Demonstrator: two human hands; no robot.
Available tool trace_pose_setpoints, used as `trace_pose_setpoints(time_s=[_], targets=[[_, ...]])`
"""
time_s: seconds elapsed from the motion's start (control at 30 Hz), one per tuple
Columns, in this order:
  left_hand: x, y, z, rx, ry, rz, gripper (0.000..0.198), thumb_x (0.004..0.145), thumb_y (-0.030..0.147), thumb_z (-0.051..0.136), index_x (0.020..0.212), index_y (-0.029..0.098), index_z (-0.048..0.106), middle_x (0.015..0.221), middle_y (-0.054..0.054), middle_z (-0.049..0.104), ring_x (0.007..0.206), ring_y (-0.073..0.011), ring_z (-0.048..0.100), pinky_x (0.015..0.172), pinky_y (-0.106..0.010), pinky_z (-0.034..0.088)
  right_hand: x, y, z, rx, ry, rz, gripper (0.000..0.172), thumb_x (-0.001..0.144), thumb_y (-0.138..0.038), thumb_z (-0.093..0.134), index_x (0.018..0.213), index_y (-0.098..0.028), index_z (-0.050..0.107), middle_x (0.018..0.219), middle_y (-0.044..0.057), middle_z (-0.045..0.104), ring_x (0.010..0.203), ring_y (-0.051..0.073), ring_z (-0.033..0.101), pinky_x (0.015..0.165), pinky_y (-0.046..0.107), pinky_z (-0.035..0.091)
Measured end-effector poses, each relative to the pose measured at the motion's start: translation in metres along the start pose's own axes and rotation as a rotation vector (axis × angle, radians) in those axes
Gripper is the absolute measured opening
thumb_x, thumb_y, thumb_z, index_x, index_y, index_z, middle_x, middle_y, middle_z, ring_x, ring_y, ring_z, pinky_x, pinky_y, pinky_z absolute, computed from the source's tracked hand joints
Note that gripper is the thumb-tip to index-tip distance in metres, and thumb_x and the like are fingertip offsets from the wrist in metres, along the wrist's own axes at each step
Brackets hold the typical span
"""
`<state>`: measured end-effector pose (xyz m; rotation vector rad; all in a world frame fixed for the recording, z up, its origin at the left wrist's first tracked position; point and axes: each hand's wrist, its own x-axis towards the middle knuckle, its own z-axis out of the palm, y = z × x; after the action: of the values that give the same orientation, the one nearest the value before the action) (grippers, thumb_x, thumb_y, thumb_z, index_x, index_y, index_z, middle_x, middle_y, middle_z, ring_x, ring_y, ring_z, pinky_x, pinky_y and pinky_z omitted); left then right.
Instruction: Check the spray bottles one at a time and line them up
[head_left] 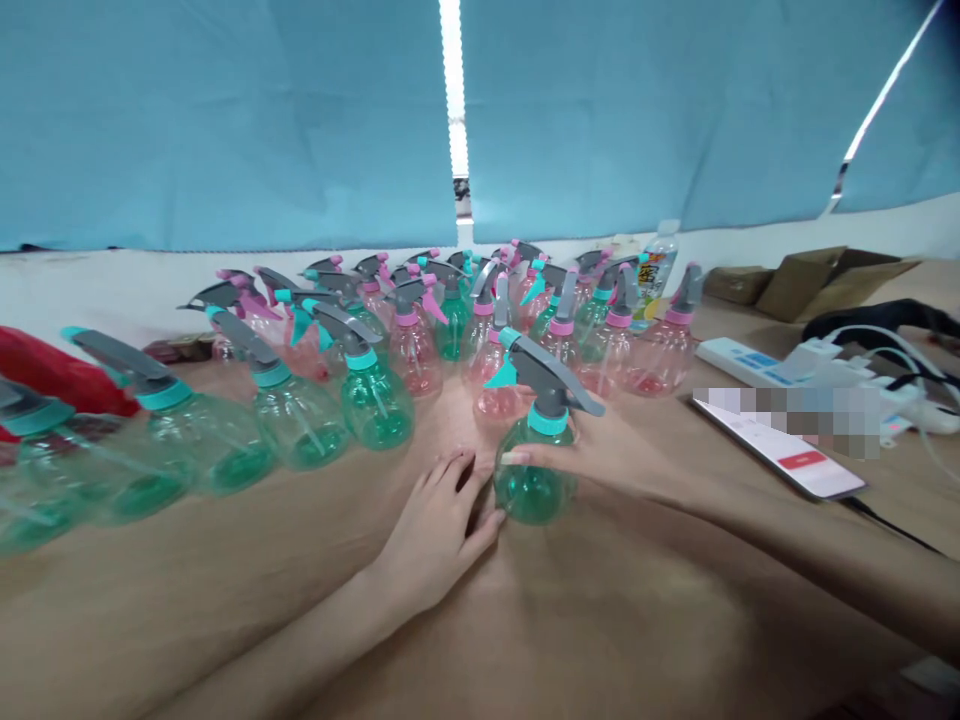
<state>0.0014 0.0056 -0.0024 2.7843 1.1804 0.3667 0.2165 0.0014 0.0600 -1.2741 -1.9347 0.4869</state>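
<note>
A green spray bottle [534, 492] with a turquoise collar and grey trigger head stands upright on the brown table [600, 620]. My right hand [611, 452] is wrapped round its body from the right, thumb across the front; the other fingers are hidden behind it. To the left of this bottle, my left hand [442, 520] lies on the table with its fingers stretched out and holds nothing. Its thumb tip is close to the bottle's base; I cannot tell whether they touch. Just behind the held bottle stands a pink spray bottle [495, 400].
Several green spray bottles [379, 405] form a row on the left, and pink and green ones crowd the back. A red bag [60, 370] lies far left. At right are a phone [795, 455], a power strip [742, 360], cables, a cardboard box [806, 285] and a drink bottle [660, 265].
</note>
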Motion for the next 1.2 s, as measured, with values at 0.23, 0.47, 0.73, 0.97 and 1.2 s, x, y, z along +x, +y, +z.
trace_pose_setpoints(time_s=[0.23, 0.47, 0.73, 0.97, 1.2], targets=[[-0.004, 0.0, 0.001, 0.017, 0.005, -0.005, 0.042, 0.094, 0.037, 0.05, 0.131, 0.015, 0.051, 0.137, -0.016, 0.051, 0.129, -0.0338, 0.043, 0.103, -0.051, 0.038, -0.021, 0.007, -0.009, -0.1, 0.017, -0.037, 0.062, 0.073, -0.053, 0.071, 0.122, -0.023, 0.051, 0.108, 0.007, 0.065, 0.092, 0.025, 0.064, 0.079, 0.041, 0.053], [-0.037, -0.015, -0.009, 0.028, 0.007, -0.024, 0.043, 0.095, 0.036, 0.049, 0.131, 0.013, 0.052, 0.139, -0.015, 0.051, 0.131, -0.0324, 0.043, 0.105, -0.05, 0.038, -0.005, -0.003, -0.001, -0.111, -0.039, -0.018, 0.045, 0.077, -0.051, 0.069, 0.109, -0.023, 0.058, 0.102, 0.004, 0.068, 0.095, 0.024, 0.065, 0.081, 0.039, 0.052], [-0.066, -0.034, -0.019, -0.002, 0.037, -0.053, 0.039, 0.095, 0.032, 0.05, 0.129, 0.014, 0.054, 0.137, -0.013, 0.053, 0.129, -0.0292, 0.045, 0.105, -0.047, 0.039, 0.041, -0.012, 0.036, -0.289, -0.058, -0.002, 0.045, 0.081, -0.049, 0.063, 0.112, -0.017, 0.055, 0.107, 0.013, 0.068, 0.097, 0.032, 0.066, 0.08, 0.045, 0.052], [-0.066, -0.032, -0.018, 0.006, 0.04, -0.049, 0.038, 0.093, 0.03, 0.053, 0.126, 0.012, 0.056, 0.134, -0.015, 0.054, 0.127, -0.0306, 0.047, 0.103, -0.047, 0.041, 0.071, -0.015, 0.054, -0.295, -0.045, 0.08, 0.056, 0.079, -0.047, 0.066, 0.123, -0.015, 0.05, 0.11, 0.016, 0.068, 0.103, 0.034, 0.065, 0.082, 0.045, 0.051], [-0.067, -0.031, -0.018, -0.03, 0.065, -0.054, 0.036, 0.093, 0.03, 0.051, 0.125, 0.014, 0.056, 0.134, -0.014, 0.055, 0.128, -0.0306, 0.046, 0.103, -0.049, 0.04, 0.086, -0.016, 0.058, -0.305, -0.04, 0.127, 0.059, 0.078, -0.049, 0.065, 0.123, -0.013, 0.05, 0.093, 0.014, 0.069, 0.09, 0.033, 0.068, 0.075, 0.043, 0.052]])
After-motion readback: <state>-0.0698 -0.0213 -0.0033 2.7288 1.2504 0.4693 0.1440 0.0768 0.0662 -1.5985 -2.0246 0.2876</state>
